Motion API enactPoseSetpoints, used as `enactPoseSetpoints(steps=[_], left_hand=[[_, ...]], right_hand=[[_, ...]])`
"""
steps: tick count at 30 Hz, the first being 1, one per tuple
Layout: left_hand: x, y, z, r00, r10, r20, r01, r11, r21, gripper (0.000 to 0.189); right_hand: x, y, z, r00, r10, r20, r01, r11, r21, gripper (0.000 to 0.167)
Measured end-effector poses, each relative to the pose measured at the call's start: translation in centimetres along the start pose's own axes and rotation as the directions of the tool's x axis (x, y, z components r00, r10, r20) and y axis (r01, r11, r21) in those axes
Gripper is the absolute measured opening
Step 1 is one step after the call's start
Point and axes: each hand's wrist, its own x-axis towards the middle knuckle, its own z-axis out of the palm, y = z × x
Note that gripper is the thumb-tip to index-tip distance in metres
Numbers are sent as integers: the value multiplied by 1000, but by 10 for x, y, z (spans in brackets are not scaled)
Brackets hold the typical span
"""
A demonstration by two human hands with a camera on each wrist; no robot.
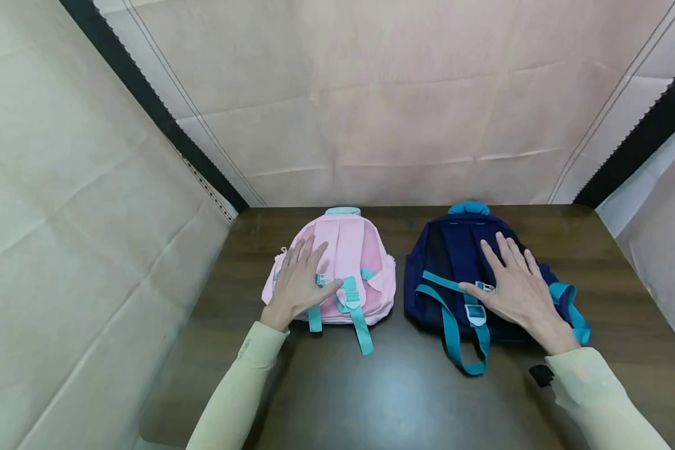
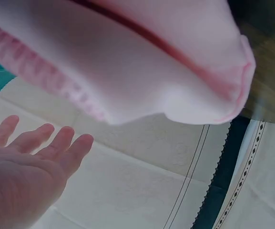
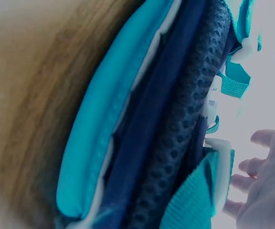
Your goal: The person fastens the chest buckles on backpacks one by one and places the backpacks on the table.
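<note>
A small pink backpack (image 1: 350, 242) lies on the table, straps upward, with a pale blue top handle and turquoise webbing. My left hand (image 1: 299, 282) is over its left half, fingers spread; in the left wrist view a gap shows between the hand (image 2: 30, 174) and the bag's pink edge (image 2: 127, 81). To the right lies a navy backpack (image 1: 452, 240), also straps up, with bright blue straps and handle. Over its right half is my right hand (image 1: 514, 289), fingers spread. The right wrist view shows those fingers (image 3: 244, 183) apart from the navy side. Neither hand holds anything.
Both bags rest on a dark brown wooden table (image 1: 371, 400). Blue strap ends (image 1: 472, 369) trail toward the near side. Pale fabric walls (image 1: 405, 106) stand behind and at the sides. A small black object (image 1: 541, 375) shows beside the right sleeve.
</note>
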Motion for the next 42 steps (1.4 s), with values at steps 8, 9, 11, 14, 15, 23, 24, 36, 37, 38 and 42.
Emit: enactPoseSetpoints(steps=[8, 9, 11, 14, 15, 23, 24, 36, 37, 38, 42], left_hand=[[-10, 9, -12, 998, 29, -55, -31, 999, -38, 91], [-11, 11, -13, 998, 30, -59, -33, 999, -42, 90], [-14, 14, -15, 997, 35, -65, -38, 998, -50, 89], [-17, 19, -17, 996, 44, -72, -49, 996, -71, 86], [-18, 21, -18, 996, 47, -76, -53, 995, -81, 85], [-22, 40, -19, 994, 78, -78, -88, 986, -138, 80], [-22, 42, -19, 993, 82, -81, -93, 985, -147, 78], [-21, 69, -9, 981, 177, -82, -191, 956, -222, 69], [-21, 72, -9, 979, 188, -82, -202, 953, -226, 68], [-20, 75, -8, 976, 199, -84, -213, 949, -231, 68], [-15, 87, -5, 968, 234, -87, -248, 938, -243, 64]], right_hand=[[-11, -11, 0, 999, -7, -32, 8, 1000, 19, 109], [-12, -13, 0, 999, -9, -33, 10, 1000, 25, 108], [-15, -16, 0, 999, -12, -39, 13, 999, 33, 108], [-18, -20, -1, 998, -19, -57, 21, 999, 37, 105], [-19, -21, -1, 998, -22, -65, 25, 999, 39, 105], [-30, -25, -4, 996, -36, -83, 43, 996, 84, 88], [-31, -25, -4, 996, -37, -81, 44, 995, 88, 85], [-35, -22, -6, 994, -65, -89, 74, 991, 107, 50], [-35, -22, -6, 995, -61, -85, 70, 992, 108, 49], [-36, -23, -6, 995, -56, -80, 65, 992, 109, 48], [-33, -24, -5, 997, -48, -58, 55, 992, 111, 46]])
